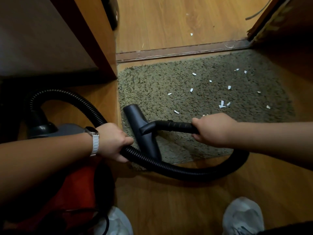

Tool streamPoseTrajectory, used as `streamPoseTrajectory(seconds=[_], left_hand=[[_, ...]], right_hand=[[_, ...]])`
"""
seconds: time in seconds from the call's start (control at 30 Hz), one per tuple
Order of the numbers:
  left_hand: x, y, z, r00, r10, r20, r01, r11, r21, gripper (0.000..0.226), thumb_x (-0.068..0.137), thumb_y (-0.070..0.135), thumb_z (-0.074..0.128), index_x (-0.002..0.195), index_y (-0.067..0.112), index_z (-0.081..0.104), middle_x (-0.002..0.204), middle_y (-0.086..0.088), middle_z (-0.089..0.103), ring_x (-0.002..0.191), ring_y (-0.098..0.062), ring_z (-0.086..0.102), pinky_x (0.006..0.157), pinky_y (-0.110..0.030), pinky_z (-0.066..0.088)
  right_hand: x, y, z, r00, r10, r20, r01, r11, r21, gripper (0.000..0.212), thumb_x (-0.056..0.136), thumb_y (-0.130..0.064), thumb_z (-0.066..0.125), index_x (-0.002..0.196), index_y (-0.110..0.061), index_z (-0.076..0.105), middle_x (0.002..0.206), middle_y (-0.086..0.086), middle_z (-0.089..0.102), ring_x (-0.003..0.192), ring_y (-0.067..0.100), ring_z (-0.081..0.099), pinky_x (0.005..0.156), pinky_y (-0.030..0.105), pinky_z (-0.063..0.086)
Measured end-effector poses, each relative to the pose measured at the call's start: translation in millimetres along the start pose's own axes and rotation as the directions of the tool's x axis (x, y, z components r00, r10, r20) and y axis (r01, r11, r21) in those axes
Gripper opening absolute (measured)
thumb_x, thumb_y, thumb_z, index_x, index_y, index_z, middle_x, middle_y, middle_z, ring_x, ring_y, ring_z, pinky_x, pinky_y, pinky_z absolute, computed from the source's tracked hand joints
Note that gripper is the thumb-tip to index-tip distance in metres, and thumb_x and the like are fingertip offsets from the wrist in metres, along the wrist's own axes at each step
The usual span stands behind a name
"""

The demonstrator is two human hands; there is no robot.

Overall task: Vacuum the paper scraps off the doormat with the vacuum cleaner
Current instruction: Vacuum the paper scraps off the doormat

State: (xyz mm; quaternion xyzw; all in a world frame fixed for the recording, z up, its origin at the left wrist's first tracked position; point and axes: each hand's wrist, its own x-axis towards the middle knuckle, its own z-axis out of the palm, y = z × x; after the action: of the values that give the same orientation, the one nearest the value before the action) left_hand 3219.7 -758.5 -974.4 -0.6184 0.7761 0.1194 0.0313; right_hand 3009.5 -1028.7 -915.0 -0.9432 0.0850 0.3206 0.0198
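Left hand (113, 141) reaches in from the lower left, knuckles up, fingers curled round the ribbed black hose (169, 167), with a white-strapped watch (94, 141) on its wrist. Right hand (215, 129) comes in level from the right and grips the end of the rigid black tube (177, 125). Between the two hands the tube joins the dark nozzle (140, 129), which lies flat on the left edge of the doormat (152, 85). From the left hand the hose sweeps along the mat's near edge and up under the right forearm. The other way it arches back to the vacuum cleaner (76, 184), grey on top and orange below, under the left forearm. Beyond the right hand, white paper scraps (221, 104) lie scattered over the shaggy grey-green mat, one of them between nozzle and right hand. A few more specks lie on the wood floor (169, 22) past the threshold strip (169, 54).
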Motion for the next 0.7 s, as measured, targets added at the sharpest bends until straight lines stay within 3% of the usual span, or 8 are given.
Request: streamPoseTrajectory(seconds=[0.17,0.33,0.7], left_hand=[[5.8,-2.9,-2.0,0.996,0.011,-0.091,-0.011,1.0,0.003,0.05,0.07,0.071,0.049,0.066,0.022,0.055,0.052,0.004,0.056,0.043,-0.023,0.057,0.041,-0.03,0.05],[4.1,-3.2,0.9,0.997,0.012,-0.079,-0.011,1.0,0.016,0.049,0.068,0.073,0.052,0.068,0.024,0.056,0.055,0.006,0.057,0.044,-0.021,0.058,0.042,-0.029,0.05],[-0.6,9.6,0.0,0.989,0.068,-0.135,-0.076,0.996,-0.056,0.049,0.073,0.073,0.056,0.071,0.024,0.058,0.057,0.005,0.058,0.046,-0.022,0.059,0.041,-0.031,0.051]], right_hand=[[2.1,-2.7,21.4,0.99,-0.042,-0.137,0.029,0.995,-0.098,0.025,0.103,-0.041,0.035,0.108,-0.018,0.042,0.099,0.003,0.059,0.075,0.031,0.063,0.053,0.035,0.045],[6.8,11.0,19.8,0.995,-0.064,-0.077,0.063,0.998,-0.018,0.028,0.099,-0.048,0.042,0.106,-0.021,0.042,0.107,0.002,0.061,0.093,0.028,0.065,0.061,0.034,0.04],[-10.5,6.7,35.7,0.97,-0.242,-0.039,0.24,0.97,-0.044,0.034,0.097,-0.051,0.044,0.117,-0.024,0.048,0.111,0.002,0.06,0.095,0.027,0.064,0.07,0.033,0.047]])
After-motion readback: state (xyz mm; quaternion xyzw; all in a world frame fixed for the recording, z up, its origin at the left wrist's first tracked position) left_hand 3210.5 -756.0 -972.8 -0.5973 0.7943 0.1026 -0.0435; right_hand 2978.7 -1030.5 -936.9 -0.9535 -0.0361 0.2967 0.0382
